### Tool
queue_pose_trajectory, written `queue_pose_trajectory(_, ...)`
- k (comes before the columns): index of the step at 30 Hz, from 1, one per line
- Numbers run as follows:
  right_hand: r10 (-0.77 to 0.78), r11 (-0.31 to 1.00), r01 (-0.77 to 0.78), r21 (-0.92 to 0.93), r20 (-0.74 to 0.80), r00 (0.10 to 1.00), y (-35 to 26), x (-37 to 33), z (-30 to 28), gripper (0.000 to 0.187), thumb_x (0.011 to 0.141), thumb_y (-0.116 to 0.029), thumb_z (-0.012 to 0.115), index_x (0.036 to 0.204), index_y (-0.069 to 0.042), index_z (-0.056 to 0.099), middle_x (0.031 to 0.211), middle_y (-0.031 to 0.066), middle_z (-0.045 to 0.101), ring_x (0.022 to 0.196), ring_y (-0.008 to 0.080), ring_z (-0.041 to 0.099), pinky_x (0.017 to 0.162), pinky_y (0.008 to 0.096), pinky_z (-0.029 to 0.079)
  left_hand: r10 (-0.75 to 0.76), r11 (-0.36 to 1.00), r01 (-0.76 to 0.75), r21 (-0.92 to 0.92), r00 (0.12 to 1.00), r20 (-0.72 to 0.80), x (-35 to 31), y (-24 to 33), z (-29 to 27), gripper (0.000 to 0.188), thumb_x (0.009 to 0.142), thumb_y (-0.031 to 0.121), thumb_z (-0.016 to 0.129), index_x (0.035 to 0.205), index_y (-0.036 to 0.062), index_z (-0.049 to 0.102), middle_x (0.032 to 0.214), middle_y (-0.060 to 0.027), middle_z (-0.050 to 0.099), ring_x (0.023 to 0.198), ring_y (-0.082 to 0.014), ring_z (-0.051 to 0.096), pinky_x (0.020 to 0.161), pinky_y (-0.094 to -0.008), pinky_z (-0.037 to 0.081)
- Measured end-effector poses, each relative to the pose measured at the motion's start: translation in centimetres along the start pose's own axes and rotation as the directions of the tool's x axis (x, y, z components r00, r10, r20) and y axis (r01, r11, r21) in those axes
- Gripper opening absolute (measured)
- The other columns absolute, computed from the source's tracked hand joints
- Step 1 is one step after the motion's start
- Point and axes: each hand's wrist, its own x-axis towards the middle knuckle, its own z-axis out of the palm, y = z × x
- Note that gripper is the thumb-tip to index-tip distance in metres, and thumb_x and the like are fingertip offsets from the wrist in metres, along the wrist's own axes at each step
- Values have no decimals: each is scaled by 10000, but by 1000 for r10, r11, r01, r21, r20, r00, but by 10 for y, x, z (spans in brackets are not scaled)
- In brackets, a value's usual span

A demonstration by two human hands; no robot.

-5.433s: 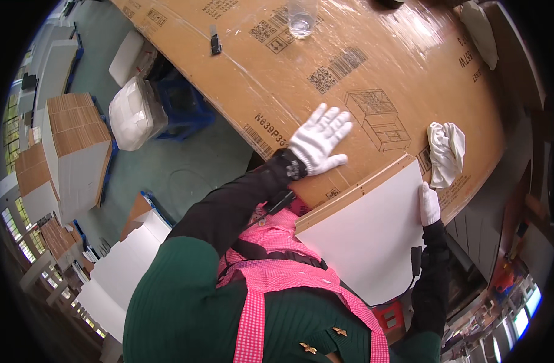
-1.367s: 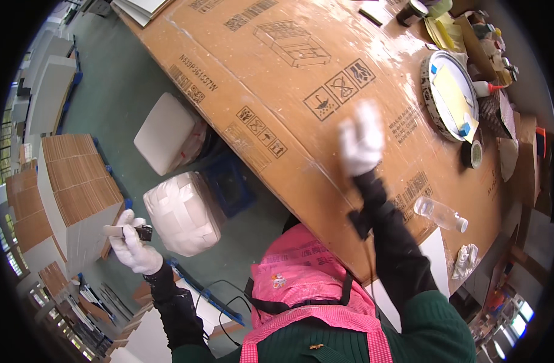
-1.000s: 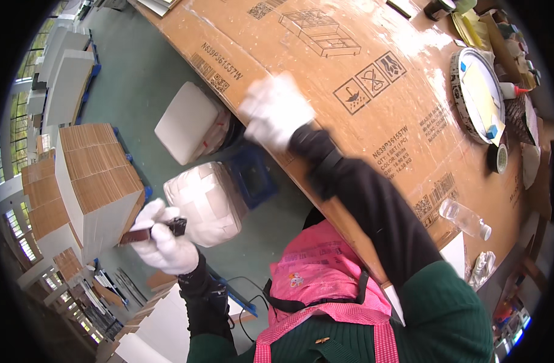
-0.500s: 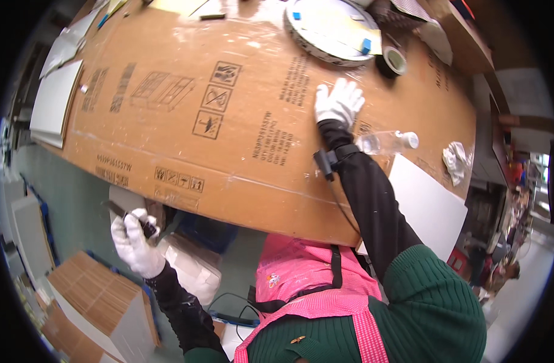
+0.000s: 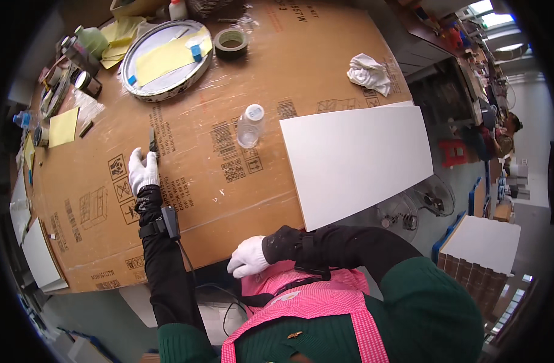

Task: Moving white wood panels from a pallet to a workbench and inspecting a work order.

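Note:
My left hand (image 5: 143,172), in a white glove, is low over the cardboard-covered table, with thumb and fingers apart. A small scraper (image 5: 152,140) with a dark flat blade lies alongside the thumb, its far end pointing away from me. My right hand (image 5: 248,257), also gloved in white, is in front of my pink apron at the table's near edge. Its fingers are curled together, and nothing shows in them. A clear plastic bottle (image 5: 249,128) with a white cap is between the hands, farther in. Right of it is a large white panel (image 5: 359,160).
A round lid (image 5: 131,81) with yellow sandpaper and blue blocks stands at the far left, beside a tape roll (image 5: 231,43). A crumpled white cloth (image 5: 369,74) lies at the far right. Jars and bottles crowd the far left corner. A fan (image 5: 404,212) is beyond the panel.
The view has swung to the right. My left hand has come up from beside the table onto the cardboard and let go of the scraper. My right hand has drawn back to my apron.

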Motion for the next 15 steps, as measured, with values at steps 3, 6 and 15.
queue_pose_trajectory(3,171,910,7,414,-391,905,10,-75,-9,362,911,-331,507,1129,-69,630,987,104,669,899,219,631,831,315,492,2,999,0,47,999,-51,-21,24,5,470,836,283,646,1192,1,529,1182,-184,544,970,-293,599,852,-372,478)
queue_pose_trajectory(6,423,543,88,835,-362,831,25,-143,19,335,945,-315,513,1009,-18,655,876,69,654,741,133,608,671,241,504,151,988,-155,1,964,-219,-83,30,15,381,876,194,620,1180,-9,516,1182,-162,531,1000,-247,572,834,-331,490)
queue_pose_trajectory(15,966,133,974,186,-245,-85,166,-317,100,1093,727,-772,497,1470,-81,91,1515,162,103,1393,330,166,1107,514,189,225,565,319,-761,828,514,-326,155,84,490,965,226,469,1374,-21,356,1344,-159,437,1184,-223,477,966,-330,424)
